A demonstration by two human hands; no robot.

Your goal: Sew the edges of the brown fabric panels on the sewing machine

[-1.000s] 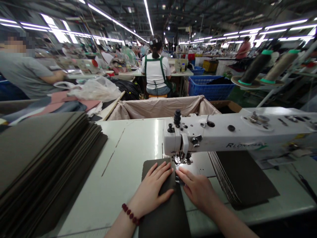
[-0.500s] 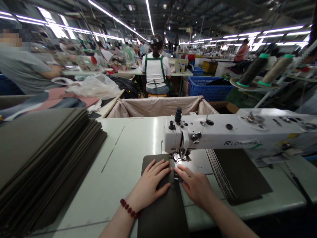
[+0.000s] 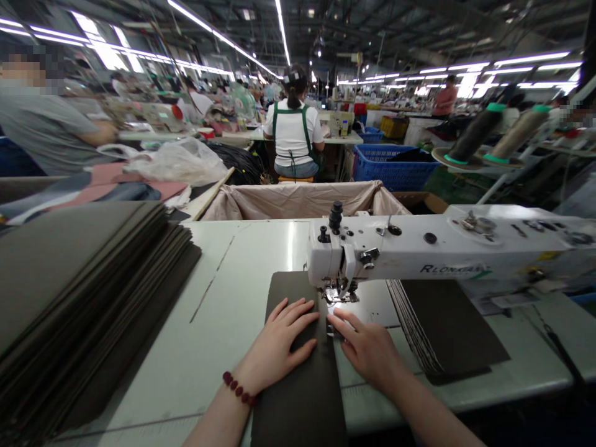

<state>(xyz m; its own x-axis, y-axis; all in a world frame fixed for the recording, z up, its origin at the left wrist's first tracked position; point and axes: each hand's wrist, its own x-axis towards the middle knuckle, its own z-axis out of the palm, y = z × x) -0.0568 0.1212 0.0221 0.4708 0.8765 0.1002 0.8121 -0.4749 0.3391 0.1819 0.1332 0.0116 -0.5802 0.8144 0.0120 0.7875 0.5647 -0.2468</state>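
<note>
The dark cloth [image 3: 300,403] lies on the desk [image 3: 233,279] at lower centre of the frame, where uneven pressure from the left hand [image 3: 277,347], fingers spread flat, or the right hand [image 3: 372,354], fingers bent, grip unclear, could skew its edge at the sewing machine [image 3: 400,248].

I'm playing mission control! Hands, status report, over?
Left hand spread on dark olive, rectangular fabric panel. Right hand by its right edge. Closest obstacle: white, long-armed sewing machine, ahead right.
</note>
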